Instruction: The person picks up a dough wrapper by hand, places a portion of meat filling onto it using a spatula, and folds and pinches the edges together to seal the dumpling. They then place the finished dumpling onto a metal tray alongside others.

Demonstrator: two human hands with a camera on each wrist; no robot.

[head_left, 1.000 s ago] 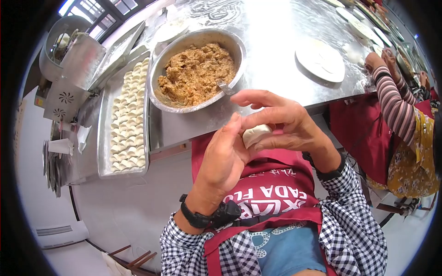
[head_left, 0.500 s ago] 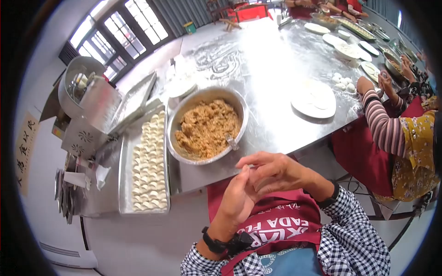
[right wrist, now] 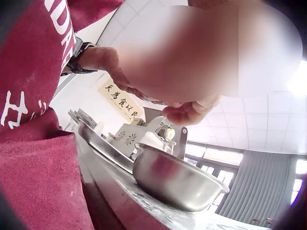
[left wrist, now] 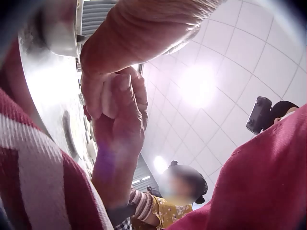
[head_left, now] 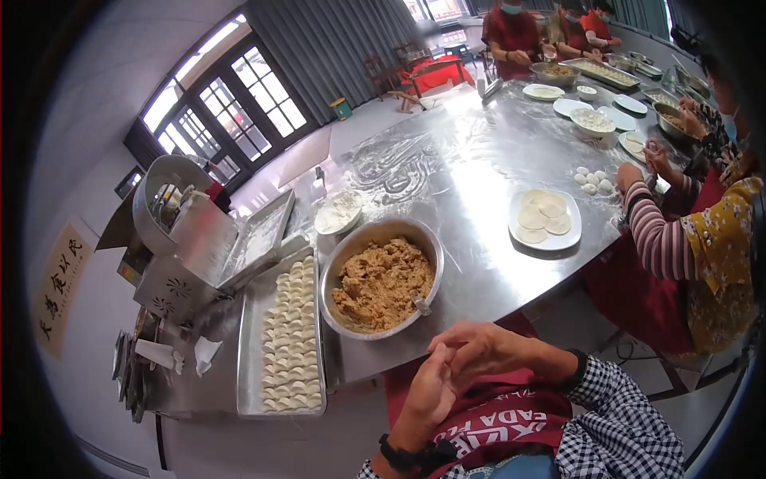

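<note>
My left hand [head_left: 431,391] and right hand [head_left: 496,350] meet close in front of the apron, with fingers and thumbs bent together. Between them, in the left wrist view, shows a pale dough dumpling [left wrist: 109,99], pinched by both hands; the head view hides it behind the fingers. Just beyond the hands, a steel bowl [head_left: 437,267] holds brown minced filling [head_left: 383,279], with a metal utensil handle [head_left: 421,305] at its right edge. Left of the bowl, a metal tray [head_left: 251,375] carries rows of folded dumplings [head_left: 291,343].
A white plate [head_left: 550,241] with several round wrappers stands to the right on the steel table [head_left: 471,191]. Behind the bowl is a dish of flour [head_left: 338,211]. A metal machine [head_left: 179,263] stands left. At the right edge, a person in striped sleeves [head_left: 662,223] works beside dough balls [head_left: 593,181].
The head view has tilted up, showing more of the room. My hands have drawn closer together around the dumpling, which showed between them a second ago.
</note>
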